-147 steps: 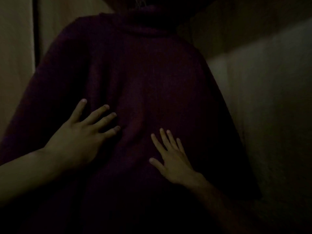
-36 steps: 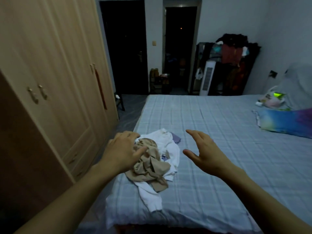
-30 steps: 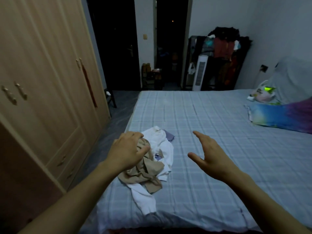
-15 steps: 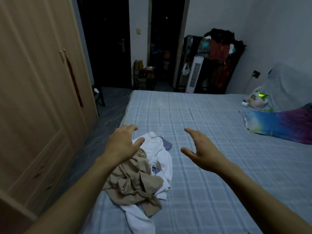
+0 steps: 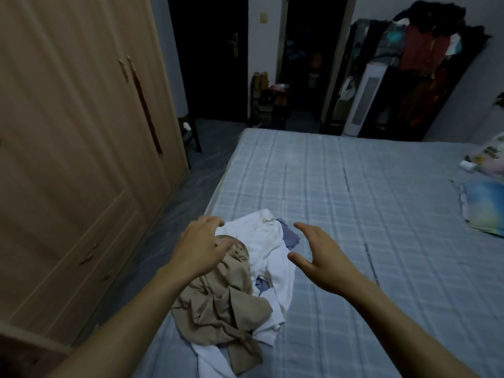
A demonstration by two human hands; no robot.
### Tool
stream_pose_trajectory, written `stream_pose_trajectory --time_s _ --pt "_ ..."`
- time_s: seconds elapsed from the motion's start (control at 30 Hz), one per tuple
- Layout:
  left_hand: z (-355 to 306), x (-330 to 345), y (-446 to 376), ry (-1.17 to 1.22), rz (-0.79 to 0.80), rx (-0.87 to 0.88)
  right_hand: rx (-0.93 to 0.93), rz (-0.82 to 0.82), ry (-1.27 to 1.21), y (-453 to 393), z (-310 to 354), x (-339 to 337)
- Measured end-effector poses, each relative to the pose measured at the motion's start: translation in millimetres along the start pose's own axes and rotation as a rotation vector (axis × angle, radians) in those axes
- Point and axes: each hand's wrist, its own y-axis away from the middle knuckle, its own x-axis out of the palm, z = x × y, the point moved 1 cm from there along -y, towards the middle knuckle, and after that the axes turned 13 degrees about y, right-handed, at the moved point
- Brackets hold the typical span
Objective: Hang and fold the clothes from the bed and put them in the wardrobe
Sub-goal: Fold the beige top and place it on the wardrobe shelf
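Blue-grey checked sheeting covers the bed (image 5: pixel 368 214), and near its left edge lies a small heap of clothes: a crumpled tan garment (image 5: pixel 221 304) on top of a white garment (image 5: pixel 275 257), with a bit of lavender cloth (image 5: pixel 290 237) showing beside the white one. The left hand (image 5: pixel 200 248) hangs over the upper end of the tan garment, its fingers loosely curved and spread, holding nothing; whether it touches the cloth cannot be told. The right hand (image 5: pixel 320 257) hovers just right of the heap above the sheet, fingers relaxed and open, thumb out, empty. The light wooden wardrobe (image 5: pixel 81 148) stands along the left with its doors closed. Across the room a dark rack piled with clothes (image 5: pixel 425 50) stands against the wall.
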Motion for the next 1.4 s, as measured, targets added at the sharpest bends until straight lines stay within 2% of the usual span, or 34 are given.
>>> stream_pose_trajectory --time_s 0.13,0.4,0.63,0.9,1.1,1.2,1.3,1.4 --pt "5.6 20.4 -18.2 -0.036 0.010 -0.068 -0.036 0.060 0.019 -38.1 -26.8 18.4" --pt "52.1 34.8 -49.9 -0.084 0.007 -0.173 -0.070 0.162 -0.012 -85.9 -34.2 59.2" --pt "115.8 47.0 -94.4 -0.003 0.107 -0.181 -0.052 0.233 0.007 -138.4 -25.7 103.7" --pt "220.2 87.0 -167.4 0.075 0.169 -0.192 0.073 0.298 -0.030 -209.9 -9.8 195.2" --pt "274.0 138.6 -207.4 0.076 0.293 -0.163 0.200 0.370 -0.084 -234.7 -19.8 288.6" --pt "288.1 161.8 -221.9 0.054 0.381 -0.182 0.261 0.448 -0.118 -240.4 -27.2 324.7" --pt "302.0 187.7 -232.8 0.039 0.450 -0.229 0.289 0.600 -0.169 -243.5 -31.8 353.0" --pt "312.8 206.8 -237.8 0.123 0.491 -0.329 0.368 0.663 -0.191 -242.0 -33.9 375.7"
